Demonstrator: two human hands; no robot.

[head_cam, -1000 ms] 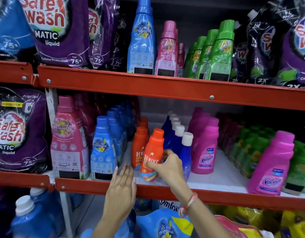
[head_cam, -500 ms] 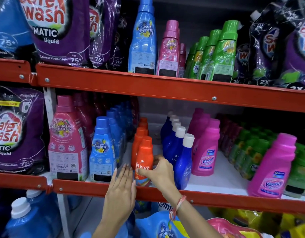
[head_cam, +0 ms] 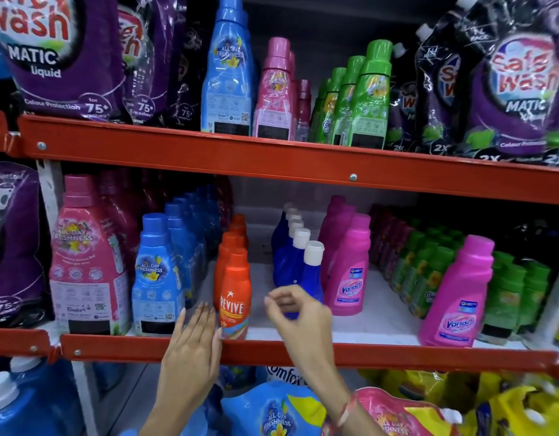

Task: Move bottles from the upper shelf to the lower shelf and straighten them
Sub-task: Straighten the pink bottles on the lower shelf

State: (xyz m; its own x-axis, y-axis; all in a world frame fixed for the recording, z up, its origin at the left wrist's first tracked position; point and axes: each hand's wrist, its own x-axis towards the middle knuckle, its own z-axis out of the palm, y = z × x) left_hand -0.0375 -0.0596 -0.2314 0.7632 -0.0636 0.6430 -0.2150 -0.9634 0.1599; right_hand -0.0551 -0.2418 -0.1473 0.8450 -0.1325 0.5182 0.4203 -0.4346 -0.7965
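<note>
Head view: the orange Revive bottle (head_cam: 234, 297) stands upright at the front edge of the lower shelf (head_cam: 303, 352), first in a row of orange bottles (head_cam: 232, 243) running back toward 12 o'clock. The left hand (head_cam: 193, 350) lies flat over the shelf's red lip at about 7 o'clock from the bottle, fingers straight and together, their tips just beside the bottle's left side; whether they touch it is unclear. The right hand (head_cam: 298, 313) hovers at 3 o'clock from the bottle, apart from it, fingers loosely curled and holding nothing, blurred. Behind that hand stands a row of dark blue bottles (head_cam: 298, 262) with white caps. On the upper shelf (head_cam: 272, 158), at 12 o'clock, stand a tall blue bottle (head_cam: 228, 80), pink bottles (head_cam: 275, 92) and green bottles (head_cam: 366, 99).
</note>
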